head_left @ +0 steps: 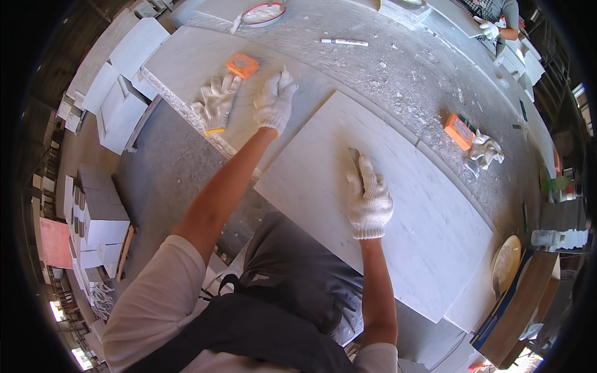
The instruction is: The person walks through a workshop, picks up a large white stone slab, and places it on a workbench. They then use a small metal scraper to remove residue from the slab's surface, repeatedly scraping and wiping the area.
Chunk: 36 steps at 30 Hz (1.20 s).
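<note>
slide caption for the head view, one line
Over pale veined slabs, the gloved right hand holds a small flat blade; the gloved left hand is near an orange block.

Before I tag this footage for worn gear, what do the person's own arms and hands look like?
The left hand and right hand each wear an off-white knitted glove with a ribbed cuff. The forearms are bare below short, loose, pale sleeves. No cables show on either arm.

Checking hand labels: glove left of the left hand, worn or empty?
Empty: the glove lies on the pale slab, no wrist entering its cuff.
</note>
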### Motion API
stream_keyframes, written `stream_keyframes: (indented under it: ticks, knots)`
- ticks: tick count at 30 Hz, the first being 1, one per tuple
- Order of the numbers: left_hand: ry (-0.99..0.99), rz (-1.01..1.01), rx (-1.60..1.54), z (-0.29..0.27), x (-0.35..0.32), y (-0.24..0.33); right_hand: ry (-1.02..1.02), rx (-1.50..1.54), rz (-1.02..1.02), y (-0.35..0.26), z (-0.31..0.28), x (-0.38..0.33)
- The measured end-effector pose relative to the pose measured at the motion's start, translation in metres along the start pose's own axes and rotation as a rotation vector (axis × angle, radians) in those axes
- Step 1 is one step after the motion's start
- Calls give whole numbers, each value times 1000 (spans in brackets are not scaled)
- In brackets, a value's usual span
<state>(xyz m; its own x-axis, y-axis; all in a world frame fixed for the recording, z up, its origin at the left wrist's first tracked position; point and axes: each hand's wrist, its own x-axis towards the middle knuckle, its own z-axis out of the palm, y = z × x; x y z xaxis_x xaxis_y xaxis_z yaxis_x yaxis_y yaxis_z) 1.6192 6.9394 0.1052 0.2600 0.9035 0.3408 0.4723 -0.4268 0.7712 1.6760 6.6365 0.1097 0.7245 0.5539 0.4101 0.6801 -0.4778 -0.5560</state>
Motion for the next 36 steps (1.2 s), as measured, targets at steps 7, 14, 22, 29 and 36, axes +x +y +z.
stream_keyframes:
  ticks: [7,14,22,29,36]
  knots:
    - [-66,-15,93,-3,6,-22,14,28,-4,-5,-4,1]
    - [117,130,16,-15,-13,1,33,31,-11,-1,-3,0]
    - [-345,667,85,-25,-65,31,52,122,8,9,1,-6]
    - [-686,771,287,10,-30,46,19,89,34,3,-10,-24]
    - [-740,580,137,40,2,50,15,174,59,-1,-15,-20]
